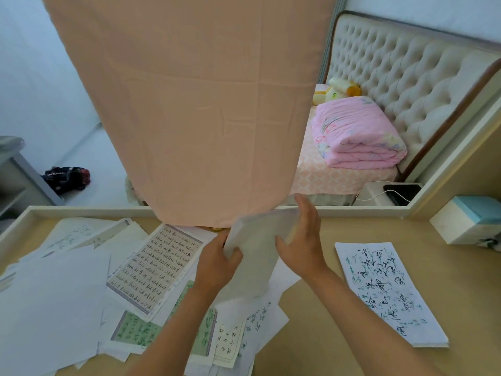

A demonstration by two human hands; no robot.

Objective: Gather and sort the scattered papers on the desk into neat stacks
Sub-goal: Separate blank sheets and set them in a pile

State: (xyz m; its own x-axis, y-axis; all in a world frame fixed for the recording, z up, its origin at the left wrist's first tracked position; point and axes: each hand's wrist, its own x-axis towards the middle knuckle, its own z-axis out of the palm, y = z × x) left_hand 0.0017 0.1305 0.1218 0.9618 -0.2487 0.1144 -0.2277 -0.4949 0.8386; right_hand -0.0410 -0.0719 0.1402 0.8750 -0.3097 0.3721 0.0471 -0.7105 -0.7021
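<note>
Left hand [219, 263] pinches a sheaf of plain white sheets [254, 256] above the pale wooden desk [311, 321], near its back edge. Right hand [303, 240] presses flat against its side, seemingly squaring it. Next, it likely needs setting down aligned near the ink-brushed paper stack [387, 294] by the right edge.

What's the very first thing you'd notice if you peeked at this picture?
A huge peach cloth hangs down the top middle. Just below it, the left hand grips a bundle of papers while the right hand presses against its edge. Messy papers cover the left side of the desk, and a folded pink blanket sits upper right.
</note>
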